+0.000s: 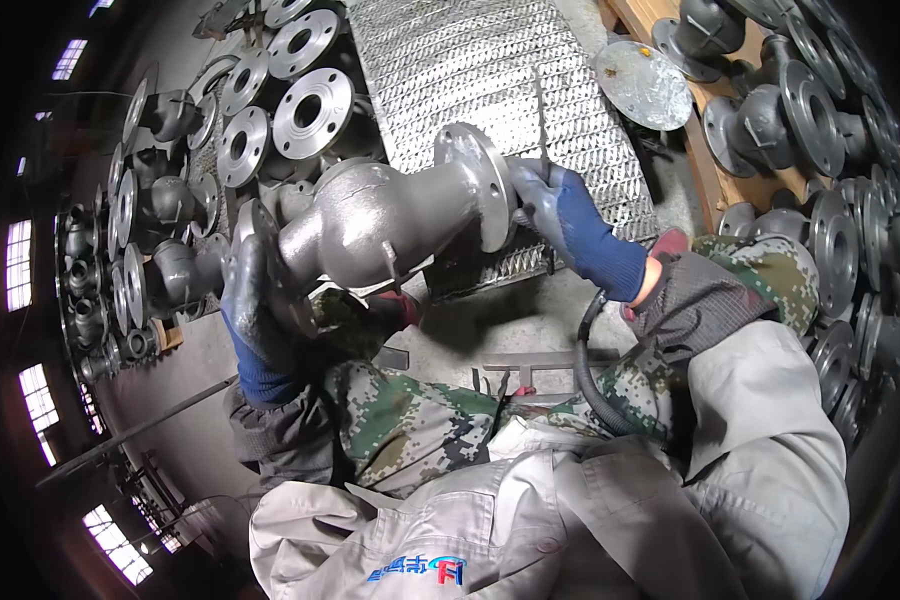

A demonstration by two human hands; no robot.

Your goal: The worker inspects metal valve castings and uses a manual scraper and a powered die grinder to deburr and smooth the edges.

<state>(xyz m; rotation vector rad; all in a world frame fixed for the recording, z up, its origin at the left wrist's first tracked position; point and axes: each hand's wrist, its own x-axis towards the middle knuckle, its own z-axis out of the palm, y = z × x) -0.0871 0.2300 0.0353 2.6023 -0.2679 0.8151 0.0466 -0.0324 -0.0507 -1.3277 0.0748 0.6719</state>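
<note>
A grey cast valve body (355, 225) with a round flange at each end is held up in front of me, tilted so its right end is higher. My left hand (255, 300), in a blue coated glove, is closed around the rim of the left flange; part of its fingers is hidden behind the flange. The gloved right hand (570, 215) has its fingers bent against the right flange (495, 195). A thin dark rod (542, 110) rises beside the right fingertips; whether that hand also holds it I cannot tell.
Beyond the valve body lies a metal-mesh-topped bench (470, 70). Flanged castings (310, 110) crowd the left, and more castings (760, 125) stand on wood at the right. A round plate (642, 85) sits by the bench. A dark hose (585, 370) passes near my right leg.
</note>
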